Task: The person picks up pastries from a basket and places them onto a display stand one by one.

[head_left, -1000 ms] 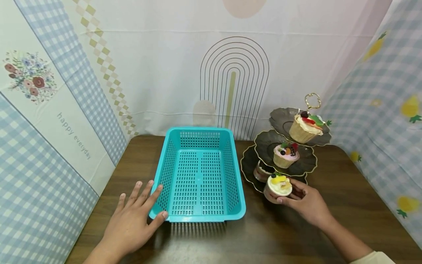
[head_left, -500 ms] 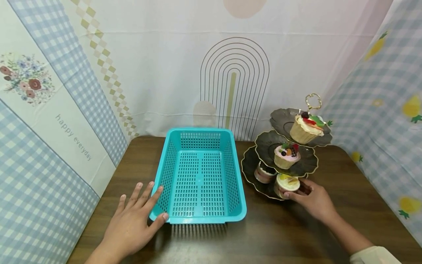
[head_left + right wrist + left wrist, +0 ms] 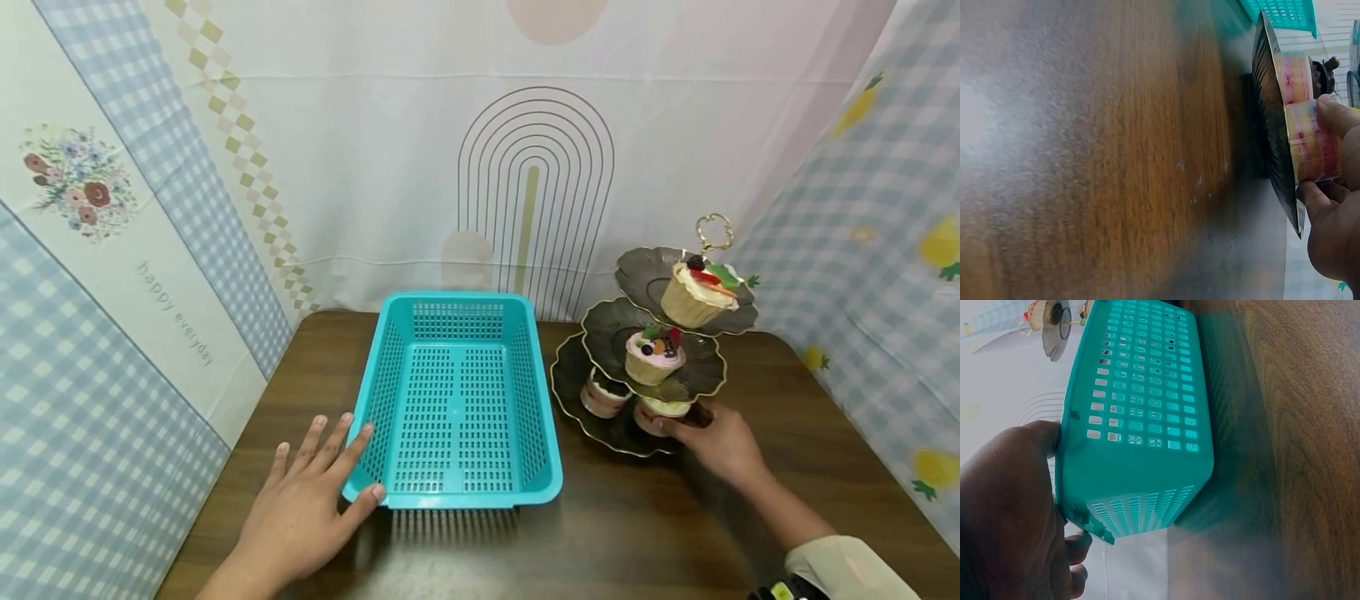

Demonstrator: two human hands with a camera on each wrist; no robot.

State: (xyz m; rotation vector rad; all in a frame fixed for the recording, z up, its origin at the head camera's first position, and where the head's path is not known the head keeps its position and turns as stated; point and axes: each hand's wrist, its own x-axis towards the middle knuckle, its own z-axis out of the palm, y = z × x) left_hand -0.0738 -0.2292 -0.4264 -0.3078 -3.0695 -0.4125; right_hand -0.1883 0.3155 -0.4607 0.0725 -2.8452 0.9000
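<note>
My right hand (image 3: 726, 442) grips a layered dessert cup (image 3: 652, 417) topped with pale cream, thumb on the near side. In the right wrist view this cup (image 3: 1310, 140) stands upright on the bottom plate (image 3: 1270, 119) of a tiered stand, fingers (image 3: 1315, 199) round its side. A second dessert cup (image 3: 602, 396) with a dark topping sits just left of it, partly hidden under the middle plate (image 3: 600, 325). My left hand (image 3: 300, 508), fingers spread, rests at the near left corner of a turquoise plastic basket (image 3: 450, 500), fingertips over its rim.
A pink-topped cupcake (image 3: 654, 357) sits on the middle plate, and a fruit-topped cupcake (image 3: 697, 293) on the top plate (image 3: 645, 271). A gold ring handle (image 3: 715, 232) crowns the stand. Patterned cloths (image 3: 375, 167) surround the wooden table (image 3: 585, 542) at its back and sides.
My right hand has carried the dessert cup back and to the right, from in front of the stand onto its bottom plate under the middle one. The left hand has stayed at the basket.
</note>
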